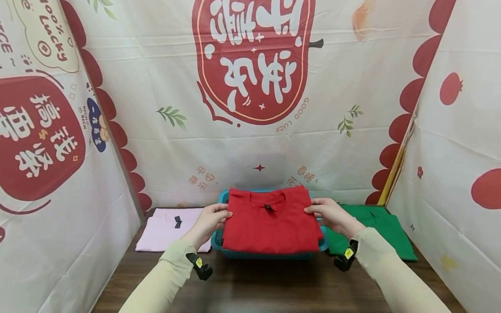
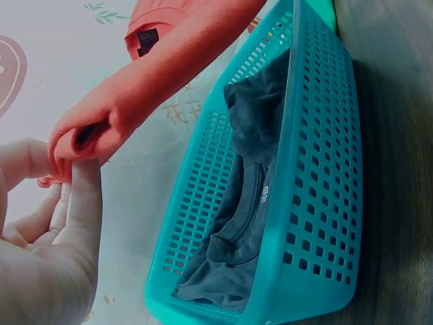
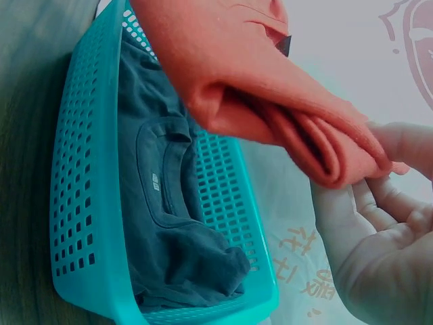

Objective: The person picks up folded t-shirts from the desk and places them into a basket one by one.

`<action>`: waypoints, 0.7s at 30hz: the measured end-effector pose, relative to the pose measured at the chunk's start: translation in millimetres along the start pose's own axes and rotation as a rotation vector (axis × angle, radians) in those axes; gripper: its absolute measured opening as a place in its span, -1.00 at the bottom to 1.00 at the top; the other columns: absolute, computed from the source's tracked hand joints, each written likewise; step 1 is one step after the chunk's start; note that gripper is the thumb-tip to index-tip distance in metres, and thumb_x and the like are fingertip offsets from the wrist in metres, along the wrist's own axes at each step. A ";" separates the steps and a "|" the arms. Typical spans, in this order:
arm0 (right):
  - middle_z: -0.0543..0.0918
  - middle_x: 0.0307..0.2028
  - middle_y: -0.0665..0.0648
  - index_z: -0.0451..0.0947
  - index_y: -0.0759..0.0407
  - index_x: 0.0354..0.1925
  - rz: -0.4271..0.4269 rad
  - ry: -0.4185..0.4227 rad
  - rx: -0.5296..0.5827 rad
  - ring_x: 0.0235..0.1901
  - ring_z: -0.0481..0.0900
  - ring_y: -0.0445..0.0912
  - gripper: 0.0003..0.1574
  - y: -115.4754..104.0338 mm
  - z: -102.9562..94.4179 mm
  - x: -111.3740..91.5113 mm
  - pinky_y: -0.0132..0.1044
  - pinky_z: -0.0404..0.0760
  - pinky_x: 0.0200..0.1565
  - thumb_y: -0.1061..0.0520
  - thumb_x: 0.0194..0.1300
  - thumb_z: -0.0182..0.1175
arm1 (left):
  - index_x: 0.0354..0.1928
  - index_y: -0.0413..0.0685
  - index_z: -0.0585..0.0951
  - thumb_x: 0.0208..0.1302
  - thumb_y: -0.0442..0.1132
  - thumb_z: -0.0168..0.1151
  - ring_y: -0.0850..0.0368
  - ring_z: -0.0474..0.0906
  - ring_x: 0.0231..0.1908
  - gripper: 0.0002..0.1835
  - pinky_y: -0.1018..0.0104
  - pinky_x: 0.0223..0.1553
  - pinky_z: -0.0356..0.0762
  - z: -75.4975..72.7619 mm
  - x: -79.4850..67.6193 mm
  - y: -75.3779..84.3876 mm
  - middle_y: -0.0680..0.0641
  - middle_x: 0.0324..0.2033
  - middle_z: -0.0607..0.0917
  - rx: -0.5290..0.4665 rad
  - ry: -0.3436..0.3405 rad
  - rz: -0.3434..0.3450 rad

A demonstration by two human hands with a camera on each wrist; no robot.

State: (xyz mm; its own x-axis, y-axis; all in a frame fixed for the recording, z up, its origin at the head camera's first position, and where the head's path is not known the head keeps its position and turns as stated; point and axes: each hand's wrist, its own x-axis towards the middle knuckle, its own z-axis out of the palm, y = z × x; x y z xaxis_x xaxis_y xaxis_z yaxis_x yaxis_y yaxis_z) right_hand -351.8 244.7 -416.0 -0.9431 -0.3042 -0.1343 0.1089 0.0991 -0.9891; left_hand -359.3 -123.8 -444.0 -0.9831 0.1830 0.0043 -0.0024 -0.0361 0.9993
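Observation:
A folded red T-shirt (image 1: 272, 225) with a dark neck label is held up over a teal plastic basket (image 1: 266, 257). My left hand (image 1: 210, 221) pinches its left edge between thumb and fingers. On the opposite edge, my right hand (image 1: 333, 215) pinches the folded layers the same way; the right wrist view shows them stacked between thumb and fingers. Both wrist views show the shirt raised above the basket's rim. Inside the basket lies a dark T-shirt (image 2: 237, 223), its neckline and small white label facing up; in the head view the red shirt hides it.
A folded pink garment (image 1: 164, 230) with a dark bow-shaped mark lies left of the basket. To the right lies a folded green garment (image 1: 371, 228). All stand on a dark wooden table (image 1: 259, 296), with printed cloth walls (image 1: 341, 147) at the back and both sides.

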 end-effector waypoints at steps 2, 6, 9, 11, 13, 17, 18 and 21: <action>0.63 -0.12 0.14 0.42 0.39 0.08 -0.002 0.005 -0.002 -0.17 0.63 0.00 -0.61 0.0 -0.2 2.1 -0.05 0.63 -0.11 0.18 0.39 0.14 | 0.11 -0.45 0.50 0.28 -0.41 0.18 0.18 0.62 -0.45 -0.62 0.34 -0.36 0.62 0.3 0.8 0.4 -0.16 -0.22 0.66 -0.003 0.002 -0.001; 0.63 -0.10 0.14 0.41 0.40 0.12 -0.002 0.021 -0.008 -0.15 0.63 -0.01 -0.58 -0.8 -0.2 6.3 -0.07 0.62 -0.10 0.18 0.39 0.14 | 0.09 -0.46 0.50 0.28 -0.41 0.18 0.18 0.61 -0.46 -0.64 0.34 -0.37 0.61 0.5 2.0 1.5 -0.15 -0.24 0.66 0.000 0.005 -0.001; 0.62 -0.09 0.14 0.42 0.39 0.10 -0.002 0.031 -0.013 -0.14 0.63 -0.01 -0.59 -0.2 -0.5 9.1 -0.07 0.62 -0.09 0.17 0.39 0.15 | 0.05 -0.46 0.51 0.28 -0.41 0.19 0.19 0.61 -0.47 -0.67 0.35 -0.37 0.61 0.4 3.7 2.4 -0.14 -0.27 0.65 0.001 0.015 -0.002; 0.62 -0.10 0.14 0.43 0.40 0.09 -0.004 0.036 -0.016 -0.15 0.63 -0.01 -0.59 0.1 -1.1 10.8 -0.07 0.62 -0.09 0.16 0.39 0.16 | 0.01 -0.46 0.53 0.27 -0.41 0.20 0.20 0.60 -0.48 -0.69 0.37 -0.38 0.61 0.4 5.8 3.1 -0.13 -0.29 0.65 0.002 0.022 -0.002; 0.63 -0.11 0.14 0.43 0.41 0.09 -0.004 0.045 -0.015 -0.15 0.63 -0.02 -0.59 0.5 -1.9 12.4 -0.08 0.62 -0.10 0.16 0.38 0.17 | -0.01 -0.46 0.53 0.27 -0.40 0.21 0.20 0.60 -0.48 -0.71 0.37 -0.37 0.61 0.7 7.3 4.1 -0.13 -0.29 0.65 0.010 0.025 0.004; 0.62 -0.09 0.14 0.37 0.45 0.17 -0.004 0.057 -0.025 -0.16 0.63 -0.04 -0.49 1.0 -3.5 15.8 -0.11 0.63 -0.11 0.15 0.39 0.16 | -0.04 -0.44 0.55 0.27 -0.41 0.21 0.20 0.59 -0.48 -0.73 0.38 -0.36 0.60 1.4 9.2 5.7 -0.13 -0.30 0.64 0.028 0.027 0.003; 0.62 -0.09 0.15 0.36 0.45 0.18 0.001 0.066 -0.021 -0.16 0.63 -0.04 -0.48 0.9 -3.5 16.7 -0.12 0.63 -0.11 0.15 0.39 0.17 | -0.04 -0.44 0.55 0.28 -0.41 0.20 0.19 0.59 -0.48 -0.74 0.37 -0.36 0.60 1.5 9.4 5.9 -0.13 -0.31 0.64 0.031 0.028 0.002; 0.60 -0.05 0.17 0.32 0.45 0.22 0.009 0.074 -0.027 -0.16 0.63 -0.04 -0.43 0.5 -2.9 19.1 -0.12 0.63 -0.10 0.15 0.39 0.17 | -0.06 -0.44 0.55 0.28 -0.41 0.20 0.18 0.59 -0.49 -0.75 0.36 -0.36 0.61 1.6 9.6 6.1 -0.12 -0.32 0.64 0.037 0.030 0.000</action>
State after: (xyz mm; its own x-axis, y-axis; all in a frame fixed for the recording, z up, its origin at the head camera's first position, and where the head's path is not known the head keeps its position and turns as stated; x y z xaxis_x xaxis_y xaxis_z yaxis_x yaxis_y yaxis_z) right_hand -370.7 241.7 -418.9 -0.9630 -0.2320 -0.1375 0.1101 0.1271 -0.9858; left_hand -368.5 -120.7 -437.8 -0.9882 0.1531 0.0039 0.0041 0.0008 1.0000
